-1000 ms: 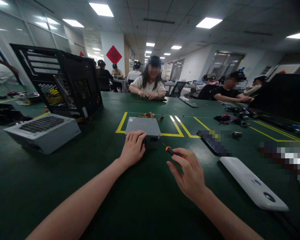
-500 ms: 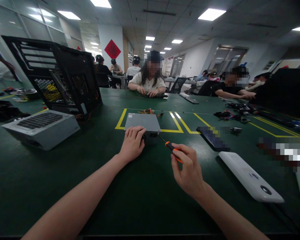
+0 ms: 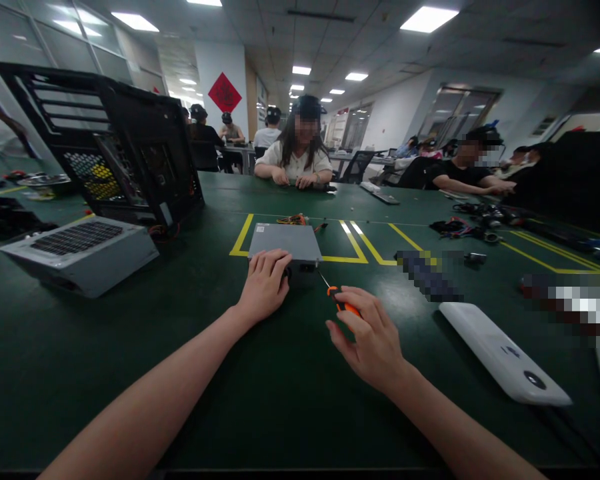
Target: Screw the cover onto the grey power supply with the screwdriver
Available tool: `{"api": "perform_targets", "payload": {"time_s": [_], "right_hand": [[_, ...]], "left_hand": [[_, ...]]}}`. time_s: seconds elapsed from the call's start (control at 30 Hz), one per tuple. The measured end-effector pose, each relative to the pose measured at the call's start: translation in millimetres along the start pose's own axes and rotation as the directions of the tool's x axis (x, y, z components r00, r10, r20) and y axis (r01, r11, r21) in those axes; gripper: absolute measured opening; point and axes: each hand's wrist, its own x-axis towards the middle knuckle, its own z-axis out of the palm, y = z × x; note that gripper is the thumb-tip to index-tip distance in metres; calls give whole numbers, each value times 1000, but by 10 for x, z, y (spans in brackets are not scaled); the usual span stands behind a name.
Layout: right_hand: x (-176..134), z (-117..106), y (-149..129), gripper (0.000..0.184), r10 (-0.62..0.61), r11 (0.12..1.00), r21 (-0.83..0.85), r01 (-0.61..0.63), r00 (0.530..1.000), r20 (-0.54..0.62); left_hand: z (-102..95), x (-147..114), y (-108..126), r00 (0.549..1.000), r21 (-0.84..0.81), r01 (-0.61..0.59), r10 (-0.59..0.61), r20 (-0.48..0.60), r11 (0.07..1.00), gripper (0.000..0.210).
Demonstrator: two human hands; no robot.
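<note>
Big open office with ceiling lights, and you're sat at a long dark green table (image 3: pixel 290 400) with yellow tape lines (image 3: pixel 353 247) marking out boxes in the middle of the frame. Inside one of those boxes, just above centre, sits a flat grey metal box (image 3: pixel 285 243) with a bundle of orange and yellow wires (image 3: pixel 291 219) poking out at its far end.

Your left hand (image 3: pixel 264 287) is laid over the near left corner of that grey box, fingers curled down on its top and front edge, pressing on it rather than lifting it. Your right hand (image 3: pixel 373 340), lower right of centre, is pinched around the orange-and-black handle of a small screwdriver (image 3: pixel 336 297). The thin shaft points up and left toward the box's near right corner; can't tell whether the tip actually touches it.

Over on the left there's a second grey box with a vent grille (image 3: pixel 80 253), and behind it a black computer case (image 3: pixel 130 153) standing open. On the right lies a white panel (image 3: pixel 503 353), well apart from your hands, with a tangle of cables (image 3: pixel 460 228) further back. Other people sit at the far side of the table in the upper middle and upper right.
</note>
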Motion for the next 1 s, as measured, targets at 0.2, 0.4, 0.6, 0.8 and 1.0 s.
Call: {"api": "perform_targets", "payload": {"time_s": [0.2,0.4,0.6,0.8,1.0], "right_hand": [[8,0,-3,32,42,999,35,-41,998,-40],[-7,27,1,27,128,992,18,-127,991,-47],[-23,40,23,30,110,991,77,-107,993,-34],[29,8,0,26,11,999,44,-10,1000,-25],[22,-6,12,34,88,995,61,-83,992,-87]], "left_hand": [[6,-1,-6,1000,1,2,-2,5,1000,39],[-16,-3,-6,1000,0,-5,5,8,1000,39],[-11,-7,-2,1000,-14,3,-3,3,1000,40],[-8,-3,1,1000,-1,0,0,-7,1000,40],[-12,-1,2,1000,5,-1,1,0,1000,40]]}}
